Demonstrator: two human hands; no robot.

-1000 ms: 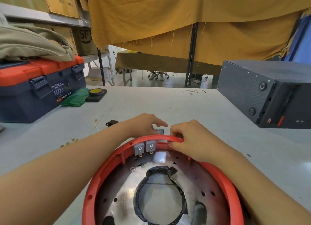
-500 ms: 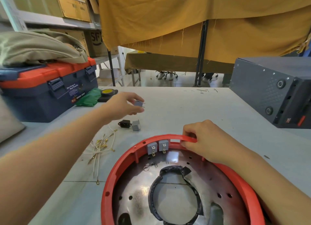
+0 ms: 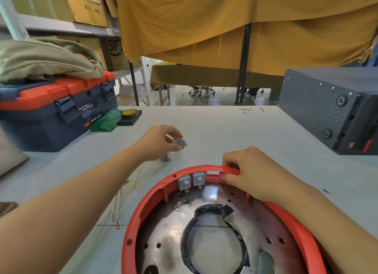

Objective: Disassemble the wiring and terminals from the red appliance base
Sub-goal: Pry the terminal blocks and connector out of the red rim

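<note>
The round red appliance base [image 3: 143, 208] lies open side up at the near edge of the table, showing a shiny metal plate [image 3: 169, 232] with a torn black ring. Two grey terminal blocks [image 3: 192, 180] sit side by side inside its far rim. My right hand [image 3: 247, 171] grips that far rim just right of them. My left hand [image 3: 161, 142] is out over the table beyond the base and pinches a small grey terminal block [image 3: 179, 143]. Another grey block [image 3: 166, 157] lies on the table right under that hand.
Loose pale wires with brass lugs [image 3: 122, 194] lie left of the base. A blue and orange toolbox [image 3: 51, 112] stands far left with green cloth [image 3: 106, 120] and a tape roll [image 3: 129, 113] beside it. A dark metal case [image 3: 331, 107] stands at the right.
My left hand left the base rim with a grey terminal block and moved out over the table, now lower, above the other loose block. My right hand stayed on the rim.
</note>
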